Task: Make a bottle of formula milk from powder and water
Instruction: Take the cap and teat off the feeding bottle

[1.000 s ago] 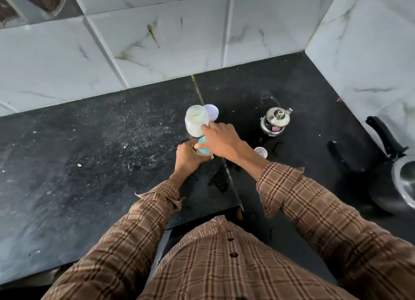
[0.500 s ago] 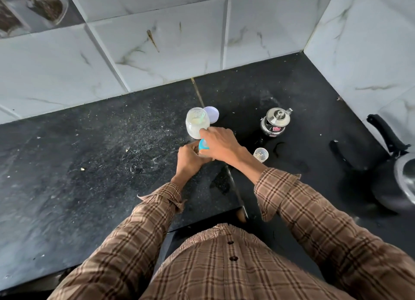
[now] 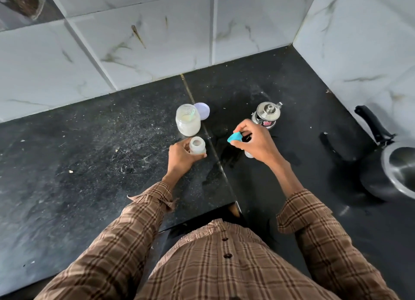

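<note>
I see white marble-look wall tiles (image 3: pixel 157 36) meeting in a corner at upper right, with dark streaks and grey grout lines. Below them runs the black stone table (image 3: pixel 78 153), dusty and flecked with pale crumbs, a seam crossing it from the wall toward me. A wet patch darkens the stone near that seam. At far right a dark pan (image 3: pixel 390 171) with a black handle sits at the edge of view. My plaid sleeves reach in from below.

Near the wall stands the powder jar (image 3: pixel 188 122), lid off, a scoop inside; its pale lid (image 3: pixel 202 111) lies just behind it, touching. Right of them is a small steel kettle (image 3: pixel 267 115). The bottle (image 3: pixel 197 145) stands upright and uncapped on the table just in front of the jar, and my left hand (image 3: pixel 182 158) grips it, fingers curled round its side. My right hand (image 3: pixel 256 142) is lifted beside it, its grip pinched on the blue cap (image 3: pixel 234 138). A small clear piece peeks out under that hand; I cannot tell what it is.
</note>
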